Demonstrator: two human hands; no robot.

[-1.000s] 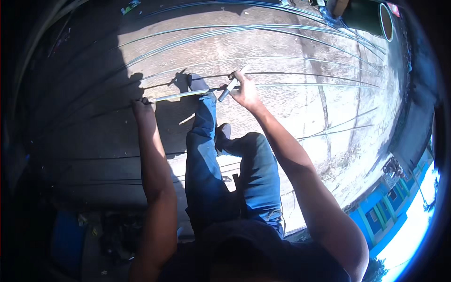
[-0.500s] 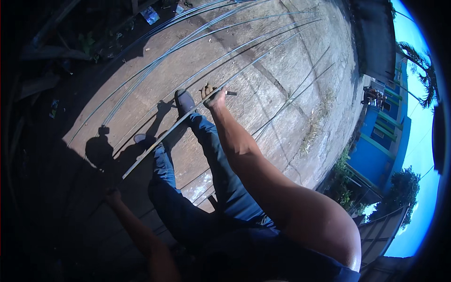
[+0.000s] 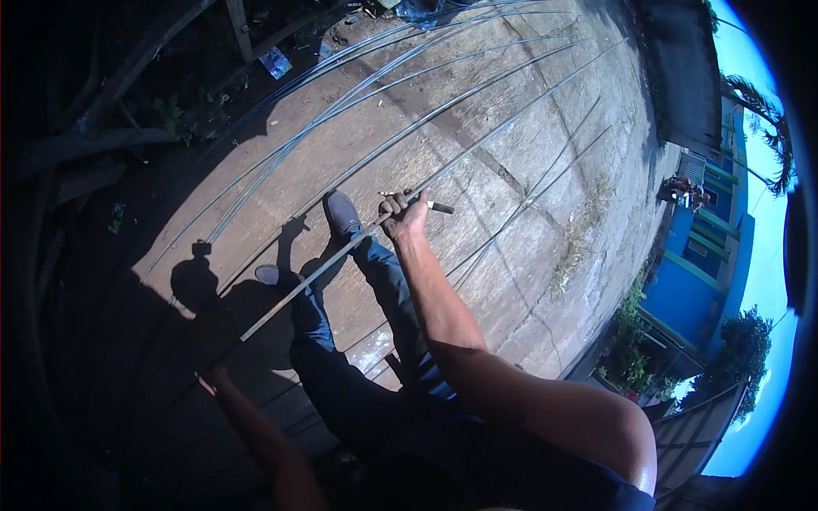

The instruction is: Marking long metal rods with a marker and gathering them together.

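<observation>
Forearms come up from the bottom edge over dark trousers. Left hand point(image 3: 207, 377) sits in deep shadow at the near end of a long thin steel rod point(image 3: 328, 264); can't tell if it's actually closed on it. Right hand point(image 3: 403, 215) is fisted around the rod further up, plus a short tool point(image 3: 434, 205) sticking out. More smooth rods point(image 3: 528, 200) lie across the rough concrete ground point(image 3: 477, 170), running toward its far edge.
</observation>
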